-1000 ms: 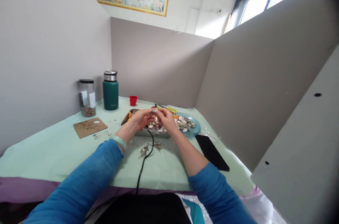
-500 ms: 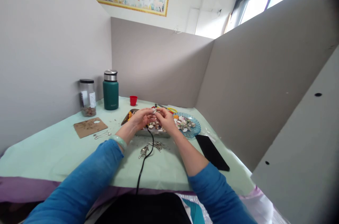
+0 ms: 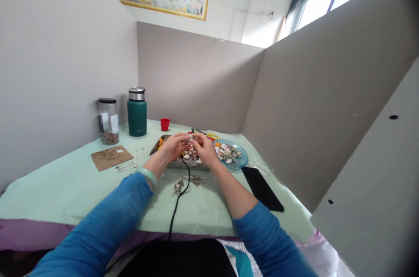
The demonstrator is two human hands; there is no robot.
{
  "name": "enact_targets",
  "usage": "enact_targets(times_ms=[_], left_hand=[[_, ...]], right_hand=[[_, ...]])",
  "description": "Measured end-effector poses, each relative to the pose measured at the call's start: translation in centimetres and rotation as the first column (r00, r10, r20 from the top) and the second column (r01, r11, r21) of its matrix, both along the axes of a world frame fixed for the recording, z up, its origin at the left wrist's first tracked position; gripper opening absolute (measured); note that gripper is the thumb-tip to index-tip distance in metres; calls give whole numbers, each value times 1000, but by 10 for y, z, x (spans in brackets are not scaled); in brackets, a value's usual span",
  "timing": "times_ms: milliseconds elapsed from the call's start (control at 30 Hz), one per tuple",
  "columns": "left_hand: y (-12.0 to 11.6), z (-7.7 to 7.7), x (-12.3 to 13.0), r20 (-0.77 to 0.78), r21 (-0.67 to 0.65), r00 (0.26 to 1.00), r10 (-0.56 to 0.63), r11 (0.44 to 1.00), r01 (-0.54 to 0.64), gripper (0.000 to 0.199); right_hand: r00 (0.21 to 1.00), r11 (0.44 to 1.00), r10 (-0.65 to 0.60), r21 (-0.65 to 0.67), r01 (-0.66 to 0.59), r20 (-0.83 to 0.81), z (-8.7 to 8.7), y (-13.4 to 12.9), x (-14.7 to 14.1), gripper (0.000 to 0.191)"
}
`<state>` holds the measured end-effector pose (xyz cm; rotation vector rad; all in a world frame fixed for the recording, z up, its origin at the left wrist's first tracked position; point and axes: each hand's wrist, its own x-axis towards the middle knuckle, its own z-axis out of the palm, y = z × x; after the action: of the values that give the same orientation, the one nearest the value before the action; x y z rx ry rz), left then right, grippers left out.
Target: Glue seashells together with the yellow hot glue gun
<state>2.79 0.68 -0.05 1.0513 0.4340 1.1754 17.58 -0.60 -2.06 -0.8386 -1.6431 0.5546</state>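
Note:
My left hand and my right hand meet above a metal tray of small charms and beads. Between their fingertips they pinch a small whitish piece, too small to make out its kind. Both hands are closed on it, the fingers curled. A jade-like bangle circles my left wrist. On the cloth below the hands lie two little heaps of silvery metal clasps. A black cord runs from under the hands toward my lap.
Right of the tray stands a blue scalloped plate of charms, beside a black flat slab. Yellow-handled pliers lie behind. On the left are a green flask, a jar, a brown card, safety pins and a red cup.
The small piece between my fingertips has turned slightly. Both hands stay in nearly the same place.

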Motion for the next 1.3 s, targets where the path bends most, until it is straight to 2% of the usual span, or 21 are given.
enact_targets(times_ms=[233,433,700,933,1067,1300], left_hand=[[-1,1,2,72,18,997,40,999,-41,14],[-1,2,2,74,9,996,40,999,-41,18],[2,-1,0,49,51,999,16,999,-19,14],[3,-1,-1,59,43,998,16,999,-19,12],[4,-2,0,27,64,1000,7,998,-9,15],[-2,3,1,-61,94,996,60,994,-54,22]], right_hand=[[988,991,90,-90,-102,-128,6,-2,-2,34],[989,995,78,-48,-85,-127,6,-2,-2,29],[997,990,-63,125,67,-32,4,-2,-1,23],[949,912,-292,331,241,114,4,-7,3,23],[925,882,-344,394,258,163,5,-9,4,24],[920,902,-325,365,232,220,7,-13,4,24]])
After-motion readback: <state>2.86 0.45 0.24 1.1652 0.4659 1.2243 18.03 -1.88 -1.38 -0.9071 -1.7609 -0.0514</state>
